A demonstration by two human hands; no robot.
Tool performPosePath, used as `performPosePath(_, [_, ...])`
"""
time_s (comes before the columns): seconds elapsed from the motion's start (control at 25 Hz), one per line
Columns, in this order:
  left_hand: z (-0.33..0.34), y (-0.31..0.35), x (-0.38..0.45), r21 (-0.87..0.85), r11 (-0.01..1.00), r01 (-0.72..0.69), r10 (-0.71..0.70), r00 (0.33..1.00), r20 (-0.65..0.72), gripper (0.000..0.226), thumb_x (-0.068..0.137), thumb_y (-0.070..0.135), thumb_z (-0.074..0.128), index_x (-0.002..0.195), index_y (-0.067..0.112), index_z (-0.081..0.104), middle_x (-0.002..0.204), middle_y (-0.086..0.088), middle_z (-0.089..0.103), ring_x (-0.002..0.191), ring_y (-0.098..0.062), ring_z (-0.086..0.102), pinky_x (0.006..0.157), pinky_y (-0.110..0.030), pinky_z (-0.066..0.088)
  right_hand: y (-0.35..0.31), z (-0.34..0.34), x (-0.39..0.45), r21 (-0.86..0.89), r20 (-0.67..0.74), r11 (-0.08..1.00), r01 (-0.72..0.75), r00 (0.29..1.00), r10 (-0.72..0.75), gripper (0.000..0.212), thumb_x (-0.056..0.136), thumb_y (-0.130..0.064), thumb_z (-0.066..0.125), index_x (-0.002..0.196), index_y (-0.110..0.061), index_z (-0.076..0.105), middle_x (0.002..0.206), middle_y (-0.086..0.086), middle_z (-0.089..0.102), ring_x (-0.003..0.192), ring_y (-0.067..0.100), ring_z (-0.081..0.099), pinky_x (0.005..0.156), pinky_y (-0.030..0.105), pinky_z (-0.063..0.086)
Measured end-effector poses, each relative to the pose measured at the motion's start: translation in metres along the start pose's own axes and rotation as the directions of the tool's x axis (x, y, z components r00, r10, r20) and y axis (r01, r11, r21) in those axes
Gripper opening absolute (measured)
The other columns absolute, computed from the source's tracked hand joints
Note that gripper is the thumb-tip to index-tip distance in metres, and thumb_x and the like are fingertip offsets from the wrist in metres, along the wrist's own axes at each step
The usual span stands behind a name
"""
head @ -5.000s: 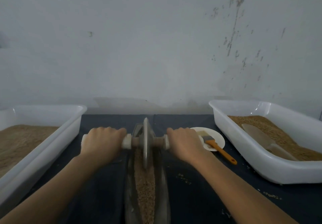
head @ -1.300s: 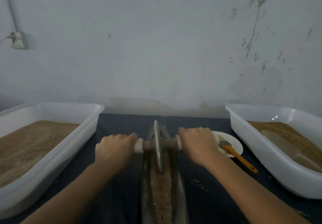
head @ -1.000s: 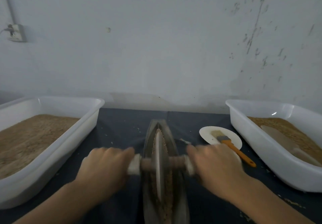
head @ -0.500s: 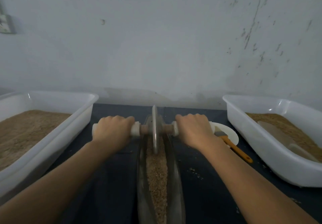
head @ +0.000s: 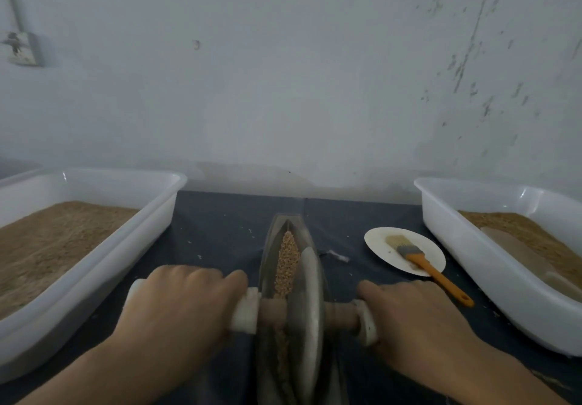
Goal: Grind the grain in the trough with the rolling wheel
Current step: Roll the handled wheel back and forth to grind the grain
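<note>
A: White plastic tubs flank us on the dark counter (head: 220,234): left tub (head: 132,237) and right tub (head: 472,256), both holding brown meal.

B: Noted. Between them lies the trough (head: 271,247), narrow and boat-shaped, with grain (head: 287,256) lying along its channel.

A: The rolling wheel (head: 308,310) stands upright in the trough at its near end. We judge it heavy and stiff; its weight should do the crushing.

B: Grip points? We take the axle ends. Left hand (head: 176,310) is curled round the left handle, right hand (head: 419,319) round the right.

A: Handles look smooth, so keep both hands firm and level or the wheel may tip.

B: Smallest: paper plate (head: 381,240) carrying an orange-handled brush (head: 422,262).
</note>
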State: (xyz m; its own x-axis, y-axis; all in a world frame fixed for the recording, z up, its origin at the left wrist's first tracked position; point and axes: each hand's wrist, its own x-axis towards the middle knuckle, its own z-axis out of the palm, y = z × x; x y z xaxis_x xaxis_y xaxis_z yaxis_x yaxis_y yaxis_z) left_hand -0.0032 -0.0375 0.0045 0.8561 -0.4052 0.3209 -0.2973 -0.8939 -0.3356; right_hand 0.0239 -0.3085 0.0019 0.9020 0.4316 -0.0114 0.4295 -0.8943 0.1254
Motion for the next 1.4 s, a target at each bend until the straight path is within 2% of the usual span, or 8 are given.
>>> performPosePath(0.28, [0.033, -0.026, 0.087, 0.038, 0.975, 0.220, -0.221, 0.975, 0.012, 0.019, 0.084, 0.042, 0.057, 0.098, 0.033, 0.047, 0.096, 0.006, 0.063, 0.087, -0.020, 0.062, 0.065, -0.032, 0.037, 0.017, 0.001, 0.093, -0.077, -0.309, 0.989, -0.123, 0.947, 0.094, 0.027, 0.085, -0.041, 0.061, 0.100, -0.025, 0.046, 0.096, 0.000, 0.065, 0.083, 0.023, 0.061, 0.069, 0.035, 0.044])
performPosePath(0.48, [0.020, -0.008, 0.022, -0.091, 0.983, 0.159, -0.147, 0.981, 0.130, 0.025, 0.084, 0.046, 0.056, 0.088, 0.042, 0.031, 0.076, 0.015, 0.043, 0.070, -0.007, 0.043, 0.064, -0.028, 0.029, 0.009, 0.003, 0.027, 0.008, -0.139, 0.999, 0.031, 0.990, -0.030, 0.023, 0.083, -0.046, 0.056, 0.095, -0.035, 0.040, 0.089, -0.007, 0.060, 0.080, 0.014, 0.058, 0.073, 0.035, 0.048])
performPosePath(0.68, [0.002, -0.008, -0.002, -0.099, 0.991, 0.092, -0.071, 0.976, 0.205, 0.030, 0.081, 0.056, 0.050, 0.077, 0.047, 0.022, 0.069, 0.018, 0.036, 0.065, -0.003, 0.036, 0.060, -0.027, 0.026, 0.004, -0.004, -0.008, -0.023, 0.100, 0.999, 0.025, 0.995, -0.022, 0.033, 0.085, -0.046, 0.052, 0.073, -0.037, 0.023, 0.072, -0.013, 0.040, 0.063, 0.004, 0.040, 0.052, 0.029, 0.025])
performPosePath(0.84, [0.032, -0.017, 0.047, -0.023, 0.987, 0.157, -0.157, 0.987, -0.015, 0.037, 0.077, 0.051, 0.063, 0.078, 0.040, 0.028, 0.068, 0.016, 0.041, 0.061, -0.004, 0.039, 0.058, -0.027, 0.028, 0.012, 0.012, 0.040, 0.000, -0.216, 1.000, -0.030, 0.976, 0.029, 0.021, 0.085, -0.040, 0.059, 0.094, -0.033, 0.042, 0.086, -0.007, 0.060, 0.078, 0.013, 0.059, 0.071, 0.035, 0.049])
performPosePath(1.04, [0.052, -0.028, 0.067, -0.130, 0.954, 0.271, -0.281, 0.958, -0.059, 0.029, 0.079, 0.044, 0.065, 0.074, 0.033, 0.039, 0.065, 0.014, 0.048, 0.055, -0.006, 0.044, 0.050, -0.025, 0.028, 0.011, -0.013, 0.088, -0.217, -0.385, 0.974, -0.067, 0.923, -0.022, 0.023, 0.080, -0.022, 0.066, 0.097, -0.019, 0.050, 0.087, 0.002, 0.066, 0.077, 0.027, 0.063, 0.060, 0.033, 0.036])
performPosePath(1.2, [0.058, -0.025, 0.015, -0.218, 0.956, 0.196, -0.186, 0.980, 0.065, 0.025, 0.076, 0.062, 0.055, 0.078, 0.048, 0.035, 0.068, 0.019, 0.048, 0.057, 0.007, 0.040, 0.053, -0.013, 0.025, -0.003, -0.005, 0.034, -0.114, -0.218, 0.993, 0.007, 0.976, -0.032, 0.031, 0.082, -0.027, 0.066, 0.106, -0.023, 0.045, 0.097, 0.001, 0.062, 0.084, 0.021, 0.060, 0.071, 0.037, 0.046])
performPosePath(1.32, [0.040, -0.029, -0.008, -0.303, 0.913, 0.274, -0.160, 0.923, 0.350, 0.028, 0.071, 0.073, 0.048, 0.089, 0.055, 0.037, 0.087, 0.022, 0.053, 0.085, 0.005, 0.051, 0.085, -0.028, 0.043, -0.002, -0.008, -0.004, -0.047, -0.011, 0.997, 0.058, 0.998, -0.058, 0.029, 0.085, -0.031, 0.059, 0.106, -0.026, 0.039, 0.102, -0.002, 0.058, 0.089, 0.021, 0.058, 0.077, 0.039, 0.045])
performPosePath(1.4, [0.031, -0.025, -0.014, -0.200, 0.960, 0.196, -0.123, 0.937, 0.328, 0.033, 0.069, 0.072, 0.041, 0.095, 0.052, 0.036, 0.089, 0.021, 0.051, 0.092, 0.002, 0.053, 0.085, -0.028, 0.043, -0.001, -0.009, -0.012, -0.023, 0.064, 0.999, 0.046, 0.997, -0.045, 0.026, 0.086, -0.033, 0.057, 0.099, -0.030, 0.035, 0.096, -0.005, 0.055, 0.085, 0.020, 0.056, 0.071, 0.035, 0.041])
